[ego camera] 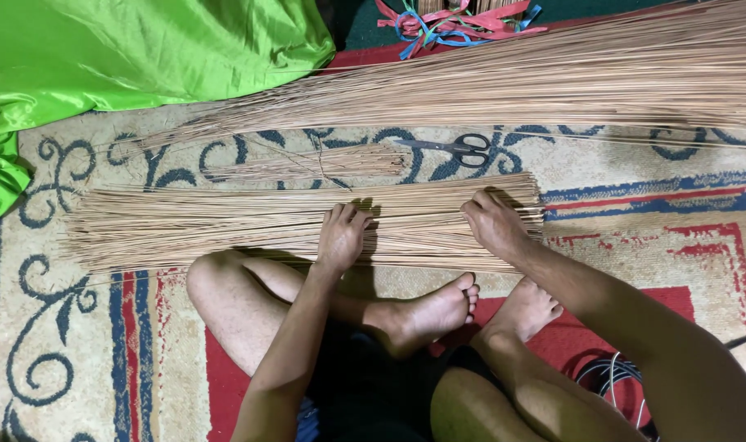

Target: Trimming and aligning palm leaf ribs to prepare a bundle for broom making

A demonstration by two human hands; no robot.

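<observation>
Above the crossed bare legs, the left hand and right hand press flat, fingers apart, gripping nothing, on the evened bundle of thin tan sticks; beyond them, black scissors and a longer stick heap lie untouched.

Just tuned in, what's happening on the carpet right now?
A person sits cross-legged on a patterned carpet with both hands pressed flat on a spread bundle of thin palm-leaf sticks lying across in front of them. The left hand rests near the bundle's middle, the right hand near its right end. Beyond it lie scissors, a larger pile of sticks, green cloth and coloured ribbons.
</observation>
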